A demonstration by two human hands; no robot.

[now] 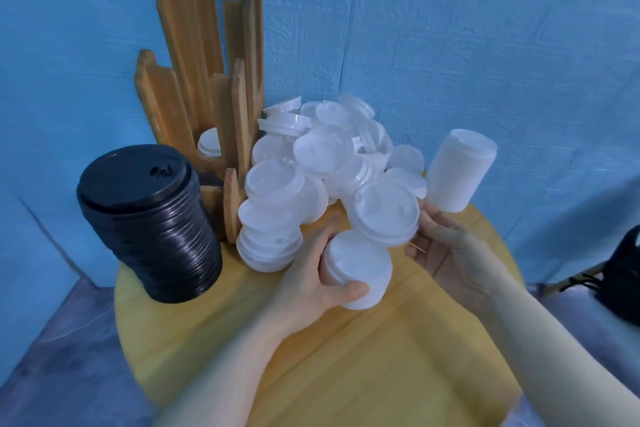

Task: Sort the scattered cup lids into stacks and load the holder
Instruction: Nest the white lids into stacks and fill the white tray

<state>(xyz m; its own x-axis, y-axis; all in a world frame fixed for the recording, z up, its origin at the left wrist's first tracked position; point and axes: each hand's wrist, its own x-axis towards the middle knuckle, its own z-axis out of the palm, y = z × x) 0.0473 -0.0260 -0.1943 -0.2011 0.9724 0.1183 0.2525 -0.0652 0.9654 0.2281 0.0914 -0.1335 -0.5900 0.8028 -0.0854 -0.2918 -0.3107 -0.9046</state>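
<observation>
White lids (332,152) lie heaped mid-frame on the table (346,357), beside the wooden holder (207,80). Stacking is under way: left hand (311,274) grasps a short stack (360,270), right hand (446,253) pinches another lid (384,215), which probably needs nesting next.

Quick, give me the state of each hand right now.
Left hand: grips a short stack of white lids.
Right hand: fingers curled on the rim of a white lid by the pile.
</observation>
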